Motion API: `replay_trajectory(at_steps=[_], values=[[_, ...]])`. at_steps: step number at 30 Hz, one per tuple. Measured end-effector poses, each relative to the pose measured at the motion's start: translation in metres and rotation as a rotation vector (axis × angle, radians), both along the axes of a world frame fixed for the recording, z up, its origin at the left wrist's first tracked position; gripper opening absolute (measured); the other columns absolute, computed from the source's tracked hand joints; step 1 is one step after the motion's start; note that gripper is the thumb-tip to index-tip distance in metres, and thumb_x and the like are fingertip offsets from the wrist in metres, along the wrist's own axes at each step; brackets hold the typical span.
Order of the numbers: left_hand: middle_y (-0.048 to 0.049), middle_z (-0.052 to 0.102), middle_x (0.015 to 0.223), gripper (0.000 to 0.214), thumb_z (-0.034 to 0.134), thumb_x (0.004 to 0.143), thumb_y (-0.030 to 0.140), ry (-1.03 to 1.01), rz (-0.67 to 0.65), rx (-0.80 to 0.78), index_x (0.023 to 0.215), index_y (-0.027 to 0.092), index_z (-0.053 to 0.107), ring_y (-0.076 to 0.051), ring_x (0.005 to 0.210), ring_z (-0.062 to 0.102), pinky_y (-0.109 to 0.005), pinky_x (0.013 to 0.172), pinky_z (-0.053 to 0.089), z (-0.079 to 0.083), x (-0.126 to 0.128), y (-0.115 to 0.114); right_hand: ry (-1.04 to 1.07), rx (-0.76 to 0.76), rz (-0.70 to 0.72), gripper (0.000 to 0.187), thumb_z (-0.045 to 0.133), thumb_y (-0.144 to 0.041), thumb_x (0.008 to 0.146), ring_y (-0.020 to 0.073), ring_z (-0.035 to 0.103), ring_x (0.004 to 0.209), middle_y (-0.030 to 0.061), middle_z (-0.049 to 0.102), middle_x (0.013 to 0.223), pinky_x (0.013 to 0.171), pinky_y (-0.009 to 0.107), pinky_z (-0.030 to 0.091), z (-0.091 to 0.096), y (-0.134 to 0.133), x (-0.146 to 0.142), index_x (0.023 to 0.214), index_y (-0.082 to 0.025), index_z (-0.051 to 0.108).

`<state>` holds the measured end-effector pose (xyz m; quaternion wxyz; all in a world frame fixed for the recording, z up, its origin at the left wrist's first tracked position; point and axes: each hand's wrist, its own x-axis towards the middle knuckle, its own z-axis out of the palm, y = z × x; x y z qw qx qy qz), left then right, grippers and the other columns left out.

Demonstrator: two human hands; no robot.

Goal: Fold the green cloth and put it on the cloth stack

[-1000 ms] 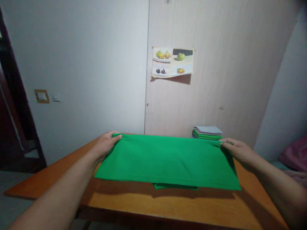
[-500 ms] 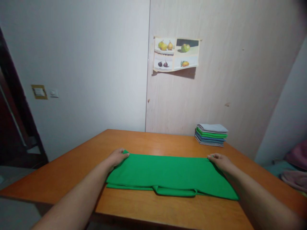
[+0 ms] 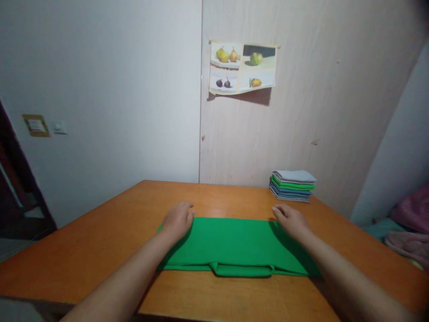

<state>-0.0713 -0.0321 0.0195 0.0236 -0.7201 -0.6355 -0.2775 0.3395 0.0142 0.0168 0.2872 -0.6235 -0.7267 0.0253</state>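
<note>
A folded green cloth [image 3: 234, 243] lies flat on the wooden table [image 3: 100, 241], its long side across my view. My left hand [image 3: 177, 220] rests palm down on the cloth's far left part, fingers together and stretched out. Over the cloth's far right part my right hand [image 3: 291, 220] lies flat in the same way. Neither hand holds anything. A thicker inner fold shows along the cloth's near edge.
A stack of folded cloths [image 3: 292, 185] in grey, green and blue sits at the table's far right by the wooden panel. A fruit picture [image 3: 241, 68] hangs on that panel. Pink fabric [image 3: 407, 226] lies beyond the table's right edge. A dark doorway [image 3: 16, 192] is at left.
The cloth was held up by its far corners, then laid down on the table. Both hands let go of the corners and slid inward along its far edge.
</note>
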Motion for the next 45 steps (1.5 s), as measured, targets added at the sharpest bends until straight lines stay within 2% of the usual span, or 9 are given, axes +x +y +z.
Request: replay_trajectory(at_steps=[3, 6, 8, 10, 14, 22, 33, 38, 45], values=[[-0.0113, 0.067, 0.123, 0.04, 0.037, 0.098, 0.037, -0.026, -0.276, 0.002, 0.121, 0.02, 0.065, -0.026, 0.116, 0.059, -0.039, 0.103, 0.043, -0.004, 0.051, -0.001, -0.018, 0.002, 0.212, 0.054, 0.032, -0.049, 0.097, 0.0271, 0.06, 0.119, 0.0133, 0.066, 0.128, 0.102, 0.038, 0.042, 0.003, -0.017, -0.057, 0.121, -0.017, 0.068], [-0.0102, 0.065, 0.131, 0.044, 0.033, 0.1, 0.04, 0.015, -0.481, -0.047, 0.127, 0.021, 0.062, -0.025, 0.122, 0.057, -0.039, 0.106, 0.042, -0.018, 0.085, -0.001, -0.111, -0.12, 0.373, 0.064, 0.028, -0.053, 0.099, 0.0267, 0.045, 0.137, 0.0145, 0.052, 0.146, 0.113, 0.04, 0.033, -0.012, -0.027, -0.098, 0.139, -0.012, 0.055], [-0.0102, 0.057, 0.142, 0.047, 0.034, 0.1, 0.043, 0.09, -0.523, -0.122, 0.135, 0.021, 0.057, -0.027, 0.131, 0.05, -0.044, 0.112, 0.037, -0.028, 0.093, 0.001, -0.199, -0.223, 0.421, 0.069, 0.028, -0.056, 0.098, 0.0285, 0.033, 0.145, 0.0152, 0.038, 0.155, 0.118, 0.045, 0.024, -0.024, -0.029, -0.11, 0.148, -0.01, 0.044], [-0.0097, 0.048, 0.15, 0.052, 0.033, 0.1, 0.048, 0.151, -0.496, -0.201, 0.142, 0.023, 0.05, -0.028, 0.14, 0.04, -0.05, 0.116, 0.029, -0.036, 0.092, 0.002, -0.254, -0.3, 0.424, 0.073, 0.028, -0.058, 0.098, 0.0291, 0.022, 0.149, 0.0143, 0.028, 0.16, 0.12, 0.049, 0.015, -0.033, -0.029, -0.112, 0.153, -0.011, 0.033], [-0.0094, 0.036, 0.158, 0.062, 0.026, 0.1, 0.057, 0.182, -0.434, -0.272, 0.149, 0.024, 0.041, -0.029, 0.147, 0.027, -0.055, 0.119, 0.018, -0.039, 0.085, 0.0, -0.278, -0.347, 0.419, 0.077, 0.025, -0.062, 0.098, 0.0273, 0.015, 0.151, 0.012, 0.022, 0.162, 0.121, 0.049, 0.009, -0.037, -0.026, -0.108, 0.156, -0.013, 0.025], [-0.0081, 0.031, 0.16, 0.072, 0.028, 0.093, 0.073, 0.18, -0.377, -0.28, 0.151, 0.032, 0.038, -0.036, 0.148, 0.021, -0.065, 0.116, 0.011, -0.042, 0.084, 0.001, -0.261, -0.346, 0.335, 0.084, 0.018, -0.072, 0.094, 0.0284, 0.014, 0.151, 0.0119, 0.023, 0.162, 0.12, 0.05, 0.008, -0.028, -0.035, -0.101, 0.156, -0.015, 0.027], [-0.0042, 0.023, 0.162, 0.078, 0.018, 0.093, 0.074, 0.269, -0.326, -0.349, 0.154, 0.028, 0.033, -0.032, 0.15, 0.017, -0.063, 0.118, 0.011, -0.029, 0.088, -0.004, -0.339, -0.356, -0.054, 0.089, 0.014, -0.075, 0.092, 0.0267, 0.009, 0.152, 0.0102, 0.019, 0.163, 0.12, 0.052, 0.002, -0.044, -0.035, -0.024, 0.156, -0.015, 0.026], [-0.0033, 0.022, 0.162, 0.078, 0.017, 0.093, 0.075, 0.277, -0.321, -0.345, 0.154, 0.028, 0.032, -0.032, 0.15, 0.017, -0.063, 0.118, 0.011, -0.03, 0.088, -0.003, -0.309, -0.37, -0.234, 0.091, 0.016, -0.075, 0.092, 0.0294, 0.012, 0.151, 0.0132, 0.019, 0.163, 0.12, 0.054, 0.009, -0.048, -0.033, -0.002, 0.156, -0.011, 0.025], [-0.0041, 0.022, 0.162, 0.079, 0.017, 0.092, 0.076, 0.263, -0.331, -0.325, 0.154, 0.029, 0.032, -0.031, 0.15, 0.017, -0.063, 0.118, 0.011, -0.033, 0.087, -0.002, -0.289, -0.367, -0.241, 0.092, 0.017, -0.075, 0.091, 0.0298, 0.016, 0.15, 0.0144, 0.021, 0.163, 0.119, 0.05, 0.018, -0.053, -0.031, 0.007, 0.156, -0.009, 0.023]])
